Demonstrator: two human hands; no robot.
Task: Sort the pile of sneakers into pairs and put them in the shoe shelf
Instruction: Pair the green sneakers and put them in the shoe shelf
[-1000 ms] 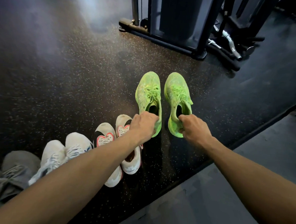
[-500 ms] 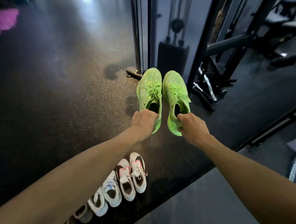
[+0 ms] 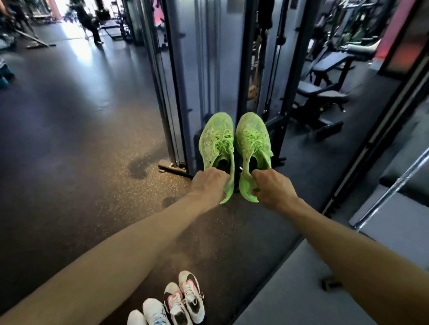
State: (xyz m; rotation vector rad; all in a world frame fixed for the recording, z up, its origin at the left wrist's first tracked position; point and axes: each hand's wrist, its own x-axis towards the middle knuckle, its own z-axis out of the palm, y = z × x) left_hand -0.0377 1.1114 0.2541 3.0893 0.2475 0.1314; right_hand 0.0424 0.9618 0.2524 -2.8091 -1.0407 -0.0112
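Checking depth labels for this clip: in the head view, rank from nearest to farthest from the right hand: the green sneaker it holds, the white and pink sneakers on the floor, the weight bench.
From the right hand:
1. Right green sneaker, gripped at its heel.
2. White and pink sneakers, on the floor below, lower left.
3. Weight bench, far back on the right.

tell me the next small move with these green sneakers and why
Probably carry them on toward the shoe shelf, which isn't in view here. The left hand grips the left green sneaker at its heel and the right hand grips the right green sneaker, side by side and lifted off the floor, so this pair is matched and ready.
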